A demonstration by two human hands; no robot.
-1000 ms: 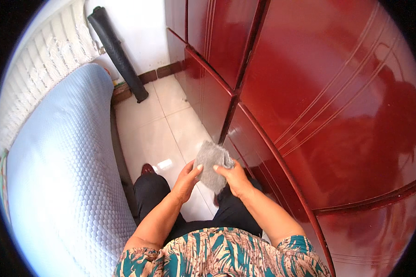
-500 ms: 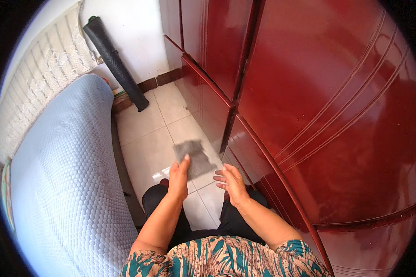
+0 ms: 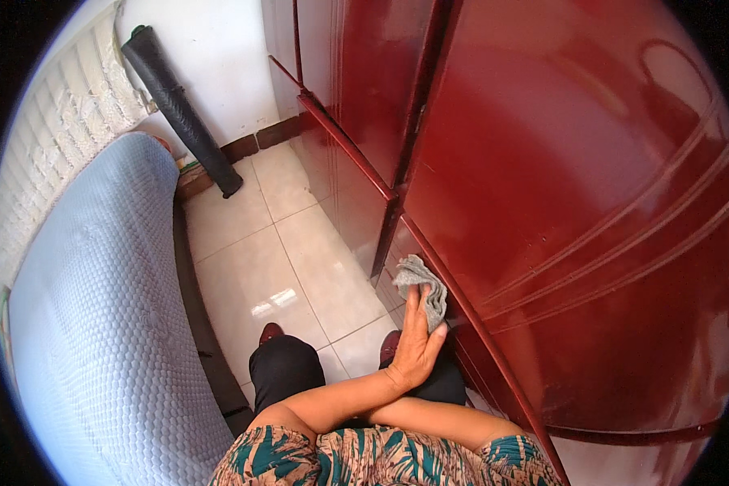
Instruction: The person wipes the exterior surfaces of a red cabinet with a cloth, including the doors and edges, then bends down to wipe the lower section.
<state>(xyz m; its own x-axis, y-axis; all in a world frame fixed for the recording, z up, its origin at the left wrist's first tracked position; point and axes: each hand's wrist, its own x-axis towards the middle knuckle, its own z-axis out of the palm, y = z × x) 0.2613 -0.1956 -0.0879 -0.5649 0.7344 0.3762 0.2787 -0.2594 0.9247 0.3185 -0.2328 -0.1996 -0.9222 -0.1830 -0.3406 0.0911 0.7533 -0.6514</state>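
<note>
My left hand (image 3: 415,350) reaches across to the right with a crumpled grey cloth (image 3: 434,296) under its fingers. The cloth is bunched up beside the lower front of the dark red glossy cabinet (image 3: 494,194), close to its raised horizontal trim. Whether it presses on the cabinet front I cannot tell. My right forearm runs leftward beneath my left forearm, and my right hand is hidden behind it.
On the left lies a bed or mattress with a light blue quilted cover (image 3: 105,292). A long black roll (image 3: 182,109) leans against the white wall. Pale floor tiles (image 3: 251,243) run between bed and cabinet, where my feet in dark red shoes stand.
The cloth, earlier hanging spread from my left hand, is now bunched and has moved right to the cabinet. My left arm now crosses over my right, and my right hand has gone out of sight.
</note>
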